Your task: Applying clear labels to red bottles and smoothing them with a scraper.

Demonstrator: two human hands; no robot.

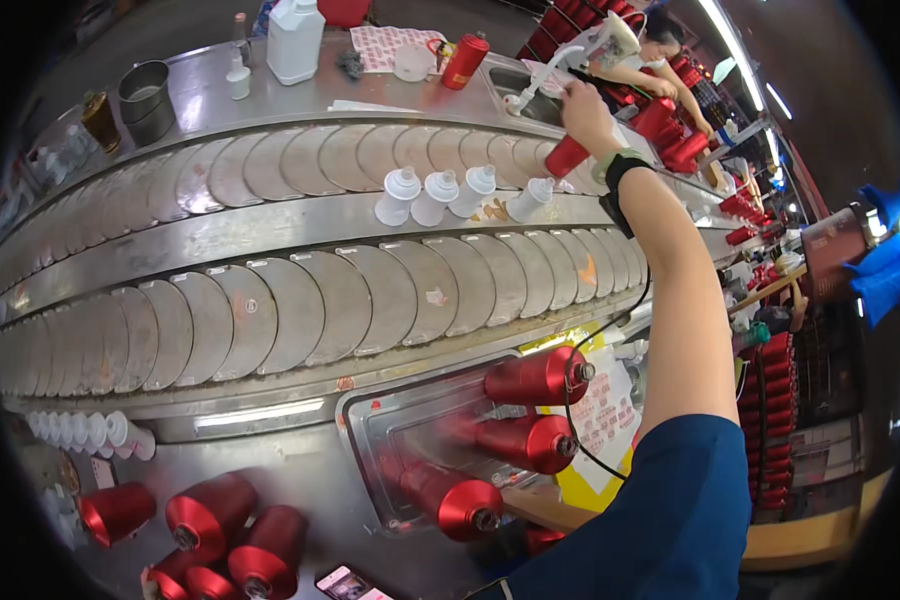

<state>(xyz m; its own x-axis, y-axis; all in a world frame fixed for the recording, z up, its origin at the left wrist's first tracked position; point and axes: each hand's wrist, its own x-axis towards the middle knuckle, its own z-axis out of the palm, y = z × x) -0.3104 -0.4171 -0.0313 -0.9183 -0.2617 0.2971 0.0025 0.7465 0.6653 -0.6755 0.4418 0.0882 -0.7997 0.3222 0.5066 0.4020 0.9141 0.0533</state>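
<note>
My right arm, in a dark blue sleeve with a black band at the wrist, stretches across the two conveyor lanes to the far side. There my right hand (588, 115) is closed, fingers bent beside a white curved pipe (540, 88); whatever they hold is hidden. Just below this hand, a red shiny cylinder (567, 157) stands tilted at the far lane (310, 160). Several white plastic nozzle-like pieces (434, 198) stand upright on the metal strip between the lanes. My left hand is not visible.
Red metallic bottles (530, 442) lie on a clear tray (370, 455) nearby; more red bottles (210, 512) and a phone (345, 583) are at lower left. Across the lanes stand a white jug (295, 42), a metal pot (147, 100) and a red canister (465, 62). A co-worker (660, 65) handles red bottles.
</note>
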